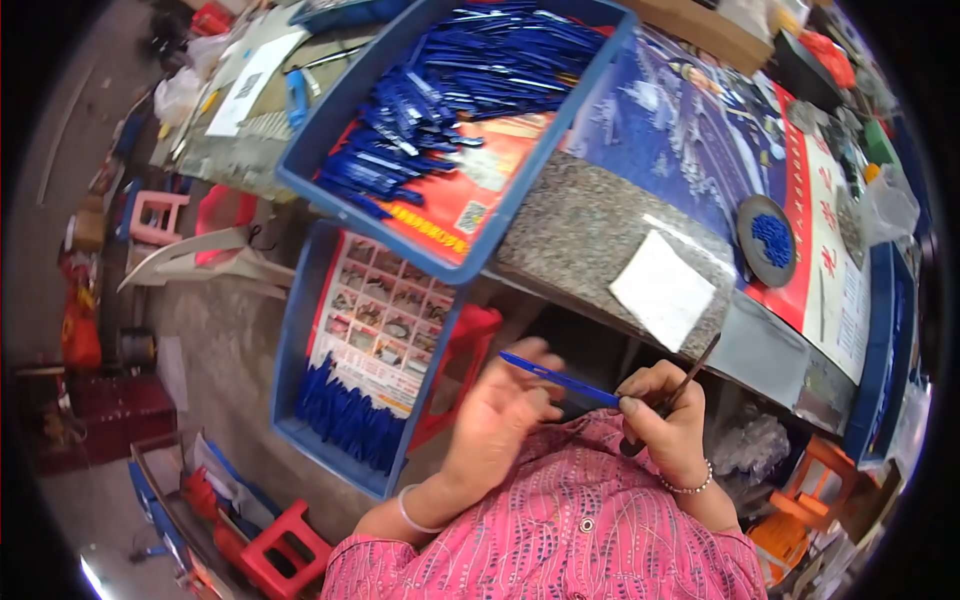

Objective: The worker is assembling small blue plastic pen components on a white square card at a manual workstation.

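Observation:
A slim blue pen [565, 379] lies crosswise in front of my shirt. My right hand [668, 412] pinches its right end between thumb and finger. The same hand also grips a thin dark metal tool [697, 366] that looks like tweezers, its narrow tip slanting up to the right. My left hand [503, 412] is at the pen's left end, fingers partly curled and smeared by motion; whether they touch the pen cannot be made out. To the right, a round dark dish [746, 250] holds small blue parts. A white folded cloth or paper [662, 290] rests on the speckled tabletop [560, 225].
A large blue tray [455, 262] full of blue pens stands on the table ahead. Below it, a second blue tray [283, 385] holds more blue pens. A red stool [283, 550] is at lower left, an orange stool [815, 485] at right. Another blue tray [880, 350] edges the table's right side.

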Available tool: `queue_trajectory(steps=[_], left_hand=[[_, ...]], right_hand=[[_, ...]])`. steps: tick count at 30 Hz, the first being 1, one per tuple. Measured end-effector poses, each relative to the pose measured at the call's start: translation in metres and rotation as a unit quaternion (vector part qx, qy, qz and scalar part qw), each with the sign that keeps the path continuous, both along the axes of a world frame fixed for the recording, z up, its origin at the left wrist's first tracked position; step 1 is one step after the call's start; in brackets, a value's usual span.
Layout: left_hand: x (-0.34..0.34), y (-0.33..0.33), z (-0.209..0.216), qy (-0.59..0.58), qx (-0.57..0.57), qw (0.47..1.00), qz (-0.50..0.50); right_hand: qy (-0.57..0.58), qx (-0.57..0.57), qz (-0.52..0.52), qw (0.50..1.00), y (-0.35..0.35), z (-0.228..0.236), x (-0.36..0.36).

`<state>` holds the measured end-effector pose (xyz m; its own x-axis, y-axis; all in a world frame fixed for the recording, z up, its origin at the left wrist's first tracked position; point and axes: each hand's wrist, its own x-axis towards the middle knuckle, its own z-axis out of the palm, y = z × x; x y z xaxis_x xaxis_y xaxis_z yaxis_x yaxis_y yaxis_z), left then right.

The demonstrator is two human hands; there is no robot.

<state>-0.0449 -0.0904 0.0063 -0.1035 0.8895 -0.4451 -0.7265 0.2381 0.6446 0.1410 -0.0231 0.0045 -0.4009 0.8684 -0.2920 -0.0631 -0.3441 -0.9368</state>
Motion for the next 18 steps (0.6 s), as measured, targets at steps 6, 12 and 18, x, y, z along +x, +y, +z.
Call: queue_trajectory(steps=[6,12,18], left_hand=[[-0.009,-0.030,-0.014,0.080,-0.029,0.996,-0.040],[-0.117,-0.066,-0.025,0.607,-0.155,0.776,-0.063],[-0.204,-0.182,-0.089,0.845,-0.235,0.440,-0.195]], right_hand=[[-0.061,0.163,0.181,0.968,-0.016,-0.005,-0.029],[-0.090,0.068,0.196,0.974,-0.013,-0.015,-0.028],[-0.153,0.160,0.305,0.926,-0.008,-0.009,-0.042]])
